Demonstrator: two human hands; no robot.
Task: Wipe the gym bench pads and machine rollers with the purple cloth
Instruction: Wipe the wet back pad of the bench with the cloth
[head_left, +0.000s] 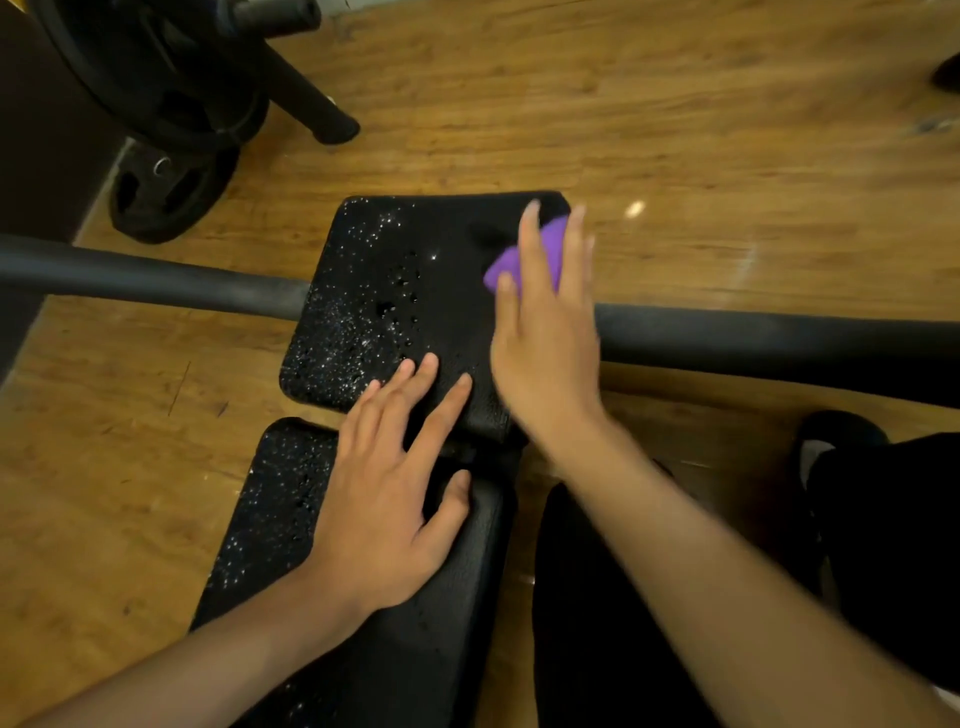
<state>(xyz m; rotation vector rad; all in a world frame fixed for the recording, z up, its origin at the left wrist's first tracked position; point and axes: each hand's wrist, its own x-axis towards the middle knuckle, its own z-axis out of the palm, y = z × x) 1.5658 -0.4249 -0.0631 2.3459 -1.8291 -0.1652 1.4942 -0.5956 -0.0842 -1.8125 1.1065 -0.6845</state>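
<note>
A black bench seat pad (384, 291) lies ahead of me, speckled with water droplets on its left half. My right hand (545, 332) lies flat with straight fingers on the purple cloth (550, 244), pressing it onto the pad's far right corner; the hand is motion-blurred. My left hand (389, 493) rests flat with spread fingers across the gap between that pad and the nearer long black pad (280, 519), which also carries droplets. Black foam rollers stick out from the seat to the left (156, 275) and to the right (779, 343).
Black weight plates (171, 192) and a dark bar end (311, 98) stand on the wooden floor (675, 104) at the top left. My dark-clad leg (597, 623) and a black shoe (831, 441) are to the right of the bench.
</note>
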